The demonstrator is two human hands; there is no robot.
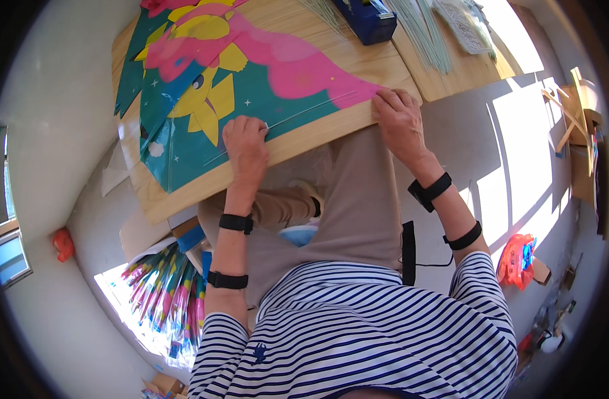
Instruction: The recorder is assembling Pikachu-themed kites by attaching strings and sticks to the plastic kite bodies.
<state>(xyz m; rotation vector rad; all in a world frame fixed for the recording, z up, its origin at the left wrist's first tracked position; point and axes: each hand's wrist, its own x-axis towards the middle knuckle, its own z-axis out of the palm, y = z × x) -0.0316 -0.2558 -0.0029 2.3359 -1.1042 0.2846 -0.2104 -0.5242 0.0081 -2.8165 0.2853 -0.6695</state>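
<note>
A thin printed kite sail (298,93) in teal, pink and yellow lies across the wooden table, its lower edge along the table's near side. Close to that edge runs a thin pale rod (311,110), slanting up to the right. My left hand (246,147) is closed over the rod, fingertips pinched together, with a small white bit showing beside them. At the sail's pointed right corner my right hand (401,123) is closed, its fingers pressed on the pink tip. What lies under both sets of fingers is hidden.
At the table's far side stand a blue tape dispenser (367,20), a bundle of pale rods (424,40) and a clear tray (462,26) of small pieces. Folded colourful sails (168,292) are stacked at lower left. A red bag (517,263) sits on the floor to the right.
</note>
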